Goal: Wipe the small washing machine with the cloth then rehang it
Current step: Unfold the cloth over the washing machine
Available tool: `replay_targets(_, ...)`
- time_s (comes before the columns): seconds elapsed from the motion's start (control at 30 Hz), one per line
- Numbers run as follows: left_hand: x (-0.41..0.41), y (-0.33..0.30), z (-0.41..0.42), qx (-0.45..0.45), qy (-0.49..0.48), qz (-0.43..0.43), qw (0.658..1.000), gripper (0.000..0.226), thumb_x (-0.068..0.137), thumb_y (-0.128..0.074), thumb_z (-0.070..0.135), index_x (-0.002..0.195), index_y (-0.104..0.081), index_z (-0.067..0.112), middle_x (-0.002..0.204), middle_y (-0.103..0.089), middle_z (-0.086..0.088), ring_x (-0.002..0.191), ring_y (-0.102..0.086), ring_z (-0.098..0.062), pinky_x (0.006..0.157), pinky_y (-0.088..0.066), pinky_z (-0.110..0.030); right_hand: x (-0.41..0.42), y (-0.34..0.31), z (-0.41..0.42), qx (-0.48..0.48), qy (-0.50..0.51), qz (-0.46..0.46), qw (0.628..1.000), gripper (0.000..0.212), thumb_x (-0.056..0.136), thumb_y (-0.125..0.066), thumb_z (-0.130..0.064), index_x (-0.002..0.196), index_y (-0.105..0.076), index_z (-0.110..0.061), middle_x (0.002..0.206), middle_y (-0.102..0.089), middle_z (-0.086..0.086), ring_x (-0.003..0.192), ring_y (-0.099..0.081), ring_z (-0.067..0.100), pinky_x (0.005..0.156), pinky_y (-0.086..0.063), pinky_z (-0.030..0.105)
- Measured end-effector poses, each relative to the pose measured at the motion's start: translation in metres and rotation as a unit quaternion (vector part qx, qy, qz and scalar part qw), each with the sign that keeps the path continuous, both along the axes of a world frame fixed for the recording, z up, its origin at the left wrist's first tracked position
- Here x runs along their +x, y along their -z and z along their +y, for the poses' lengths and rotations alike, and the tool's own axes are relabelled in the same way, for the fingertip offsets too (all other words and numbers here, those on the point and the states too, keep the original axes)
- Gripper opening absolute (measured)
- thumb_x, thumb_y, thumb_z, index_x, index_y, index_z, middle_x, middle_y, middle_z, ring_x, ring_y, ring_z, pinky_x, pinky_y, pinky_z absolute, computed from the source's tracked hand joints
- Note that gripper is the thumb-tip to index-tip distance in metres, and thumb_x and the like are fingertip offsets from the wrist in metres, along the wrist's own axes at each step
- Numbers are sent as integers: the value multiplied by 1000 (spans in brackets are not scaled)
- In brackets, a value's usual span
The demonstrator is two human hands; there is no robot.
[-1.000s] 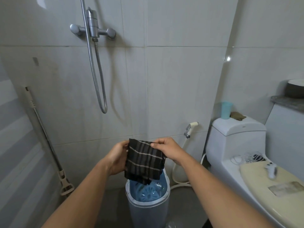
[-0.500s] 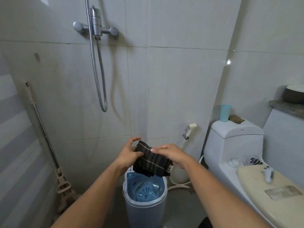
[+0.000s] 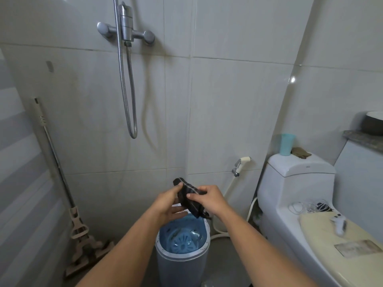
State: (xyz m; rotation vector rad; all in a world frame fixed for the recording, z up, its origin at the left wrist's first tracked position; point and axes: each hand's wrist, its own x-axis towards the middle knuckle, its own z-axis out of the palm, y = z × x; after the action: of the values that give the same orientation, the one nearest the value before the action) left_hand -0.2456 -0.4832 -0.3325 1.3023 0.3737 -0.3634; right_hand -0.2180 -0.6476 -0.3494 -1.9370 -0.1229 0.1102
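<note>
1. Our left hand [image 3: 169, 204] has the dark striped cloth [image 3: 189, 198] pinched at its upper end, thumb on top and the other fingers stretched out loosely underneath.
2. Our right hand [image 3: 210, 199] grips the same cloth from the other side, fingers curled over the bunched middle, so it's squeezed between both hands.
3. The cloth is scrunched into a narrow wad, with its lower tail hanging down out of the right hand.
4. That tail dangles just above the back rim of the small washing machine [image 3: 182, 259], which sits on the floor below our hands with its blue tub open.
5. Toilet [image 3: 294, 204] off to the right, mop [image 3: 76, 224] leaning on the left wall.
</note>
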Motion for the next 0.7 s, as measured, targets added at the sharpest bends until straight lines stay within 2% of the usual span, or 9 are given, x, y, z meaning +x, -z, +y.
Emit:
replay_targets(0.07,5,6,-3,-47,-40,-12,998,44,86,-66,44,110,-65,7,108,-71,-19,101,-69,-36,87,-57,-51,-7,1,6,26,-65,20,997,20,84,-84,-26,101,-81,-15,92,-81,5,85,-76,12,84,-60,26)
replay_targets(0.13,9,11,-4,-65,-84,-23,994,43,88,-65,40,116,-61,8,110,-70,-18,99,-69,-35,74,-61,-48,-10,3,12,39,-75,33,996,25,89,-79,-32,110,-79,-18,98,-81,2,93,-77,13,89,-60,27)
replay_targets(0.2,11,17,-1,-73,-113,-29,990,41,89,-62,34,122,-58,10,112,-70,-18,98,-70,-33,62,-60,-42,-9,5,16,38,-41,19,998,19,92,-76,-33,106,-80,-21,95,-81,1,90,-78,14,90,-61,32)
replay_targets(0.23,11,19,0,-77,-120,-31,989,41,89,-61,33,123,-57,11,112,-71,-17,99,-70,-32,62,-59,-40,-8,5,17,37,-21,12,999,17,92,-76,-30,104,-79,-19,94,-81,3,88,-78,16,89,-62,35)
replay_targets(0.33,11,23,1,-82,-115,-48,989,43,87,-61,35,124,-57,14,111,-72,-15,101,-69,-32,68,-60,-44,-7,3,20,86,6,36,996,23,89,-79,-18,110,-70,-14,94,-78,18,85,-78,28,75,-64,35)
replay_targets(0.4,10,22,0,-77,-116,-60,988,42,87,-60,36,123,-57,16,111,-72,-15,101,-70,-31,75,-61,-48,-8,0,21,131,14,39,990,27,88,-79,-10,113,-67,-12,91,-78,15,78,-78,24,65,-61,29)
replay_targets(0.5,8,23,-1,-79,-131,-79,985,39,87,-61,35,122,-55,17,112,-71,-14,103,-69,-30,85,-58,-48,-9,0,23,165,32,13,986,20,93,-72,-5,110,-69,-14,86,-72,9,73,-74,18,64,-60,29)
replay_targets(0.57,6,24,-2,-78,-139,-89,983,42,85,-63,36,123,-55,18,114,-69,-13,106,-67,-29,86,-57,-46,-8,3,23,163,38,-2,986,18,96,-67,-6,108,-70,-18,86,-68,7,74,-72,15,63,-59,28)
replay_targets(0.7,6,25,-5,-100,-130,-96,982,63,71,-70,47,124,-60,15,117,-70,-18,106,-69,-33,87,-57,-50,-12,5,23,171,5,8,985,20,99,-63,-5,113,-69,-18,89,-67,8,77,-71,15,66,-60,29)
